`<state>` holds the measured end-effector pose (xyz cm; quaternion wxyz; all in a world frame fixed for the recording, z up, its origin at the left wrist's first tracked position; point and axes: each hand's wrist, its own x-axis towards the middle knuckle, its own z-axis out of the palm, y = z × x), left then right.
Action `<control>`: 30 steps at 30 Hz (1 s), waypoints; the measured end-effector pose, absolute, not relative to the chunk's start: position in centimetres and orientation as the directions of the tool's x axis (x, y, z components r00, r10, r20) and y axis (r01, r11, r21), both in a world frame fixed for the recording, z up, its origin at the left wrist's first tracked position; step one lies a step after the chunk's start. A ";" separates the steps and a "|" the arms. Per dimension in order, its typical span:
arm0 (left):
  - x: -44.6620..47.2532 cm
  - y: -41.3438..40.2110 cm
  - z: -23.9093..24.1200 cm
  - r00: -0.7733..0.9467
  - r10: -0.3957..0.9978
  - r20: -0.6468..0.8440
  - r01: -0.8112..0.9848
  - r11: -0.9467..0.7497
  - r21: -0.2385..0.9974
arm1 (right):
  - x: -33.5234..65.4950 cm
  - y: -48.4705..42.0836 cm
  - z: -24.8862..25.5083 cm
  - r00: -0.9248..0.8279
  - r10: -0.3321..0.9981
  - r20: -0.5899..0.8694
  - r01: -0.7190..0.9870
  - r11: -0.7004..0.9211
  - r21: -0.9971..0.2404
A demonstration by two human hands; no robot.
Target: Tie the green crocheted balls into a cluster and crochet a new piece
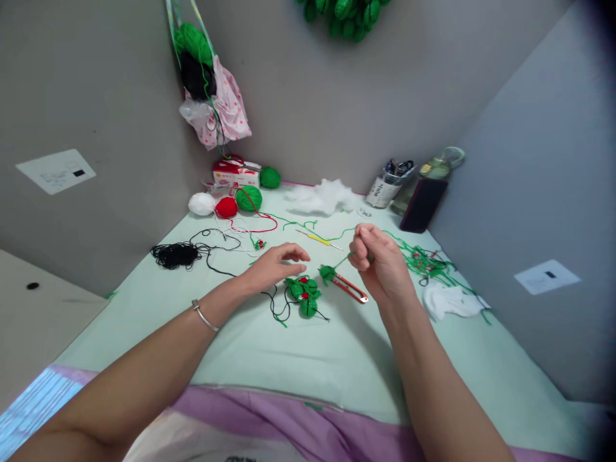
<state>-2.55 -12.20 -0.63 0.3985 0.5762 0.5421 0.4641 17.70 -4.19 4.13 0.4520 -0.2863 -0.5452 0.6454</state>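
My right hand (380,260) is raised above the table, fingers pinched on a strand of green yarn (343,259). The strand slants down to a small green crocheted piece (327,274), which is beside or on the end of an orange-red, slotted tool (351,289); its exact kind is unclear. My left hand (272,266) is just left of that, fingers stretched and apart from the thumb, with nothing visible between them. Close below its fingertips lies a cluster of green crocheted pieces with red bits (304,295), a black cord trailing around it.
A yellow-handled crochet hook (317,239) lies behind my hands. Black yarn (176,255) is at left, with red (226,207) and green balls (249,199) behind. White stuffing (322,197), a pen cup (385,186) and a phone (423,205) stand at the back; green scraps (428,262) lie right.
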 end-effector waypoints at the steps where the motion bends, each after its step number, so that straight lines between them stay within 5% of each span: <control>1: -2.6 -12.4 -0.6 0.038 0.995 0.096 0.287 -0.103 0.952 | 17.9 -4.0 4.2 -0.402 0.907 0.129 -0.268 0.019 -0.963; 11: -3.2 -12.9 -1.2 0.161 0.983 0.089 0.579 -0.167 0.798 | 17.5 -3.7 2.8 -0.369 0.919 0.137 -0.063 0.123 -0.990; 17: -3.3 -12.7 -0.8 0.201 0.978 0.056 0.497 -0.151 0.855 | 17.1 -4.2 1.9 -0.556 0.825 0.100 0.197 0.248 -0.949; 30: -2.8 -12.4 0.1 0.105 0.994 0.018 0.003 -0.018 1.000 | 16.5 -5.4 1.5 -0.732 0.657 0.180 0.333 0.576 -0.747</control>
